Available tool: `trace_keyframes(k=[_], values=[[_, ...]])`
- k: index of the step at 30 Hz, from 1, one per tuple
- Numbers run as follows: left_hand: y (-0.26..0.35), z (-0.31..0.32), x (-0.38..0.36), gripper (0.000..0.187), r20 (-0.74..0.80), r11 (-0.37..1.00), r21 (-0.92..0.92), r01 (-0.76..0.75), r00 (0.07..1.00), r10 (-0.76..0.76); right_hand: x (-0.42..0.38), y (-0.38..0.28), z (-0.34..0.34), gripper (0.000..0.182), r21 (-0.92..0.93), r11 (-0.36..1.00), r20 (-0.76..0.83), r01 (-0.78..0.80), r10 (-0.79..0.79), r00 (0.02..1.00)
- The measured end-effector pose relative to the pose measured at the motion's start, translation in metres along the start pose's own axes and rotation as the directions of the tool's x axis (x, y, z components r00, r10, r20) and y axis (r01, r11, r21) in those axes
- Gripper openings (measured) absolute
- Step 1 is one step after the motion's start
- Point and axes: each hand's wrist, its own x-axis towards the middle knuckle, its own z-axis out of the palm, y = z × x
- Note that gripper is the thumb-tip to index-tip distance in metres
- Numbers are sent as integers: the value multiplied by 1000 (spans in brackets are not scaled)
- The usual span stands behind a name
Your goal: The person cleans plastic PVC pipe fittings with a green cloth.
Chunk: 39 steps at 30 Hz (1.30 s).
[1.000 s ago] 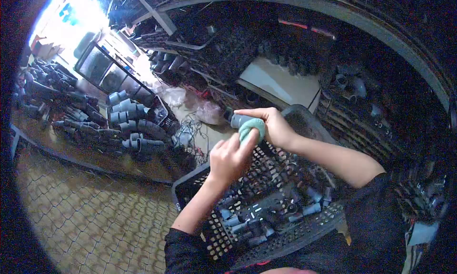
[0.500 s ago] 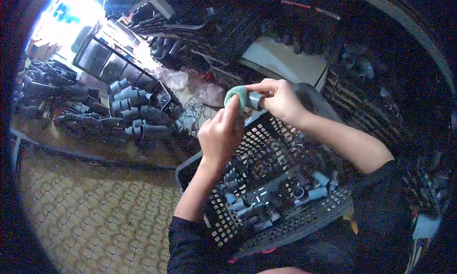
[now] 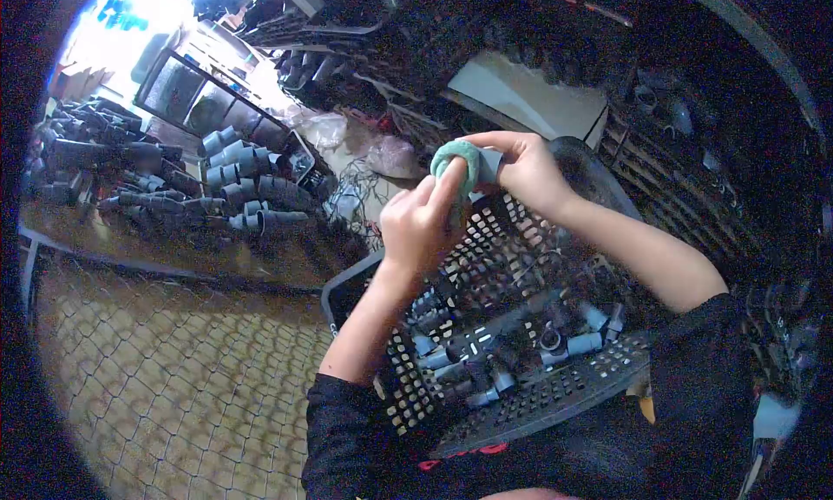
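Observation:
A grey pipe fitting [image 3: 489, 165] is held above the basket by my right hand [image 3: 531, 174], whose fingers and thumb pinch it. Over the fitting's left end lies a green cloth [image 3: 455, 159]. My left hand [image 3: 420, 225] presses an extended finger into the cloth at the fitting's opening, with its other fingers curled. Below both hands is a black perforated basket [image 3: 555, 404] with several grey fittings [image 3: 584, 344] inside.
Stacks of grey pipe fittings [image 3: 243, 166] stand on a surface at the left, near a black crate [image 3: 204, 105]. Wire mesh [image 3: 182, 370] spans the lower left. Plastic bags [image 3: 392, 156] and a white box [image 3: 529, 96] lie beyond the hands.
Both hands, with the cloth and fitting, have shifted slightly right in view. The cloth's folded opening around my left finger now faces the camera more.

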Motion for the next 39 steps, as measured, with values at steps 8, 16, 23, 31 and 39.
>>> trace_keyframes(k=[8,16,23,31,39], values=[[15,-1,1,47,17,996,85,10,1000,-11,8,9,-3,37,-136,989,-3,52,-53,999],[-5,-9,6,48,-173,998,-18,67,982,-69,4,-2,0,28,-238,971,7,-26,29,1000],[5,-14,8,46,208,995,-23,-93,973,95,7,12,-3,35,-296,950,65,100,-85,994],[9,-10,6,43,175,997,20,-68,983,64,8,13,-3,35,-136,990,23,39,-37,999],[11,-4,0,42,158,990,69,-121,981,109,7,13,0,35,-104,992,1,73,-73,997]])
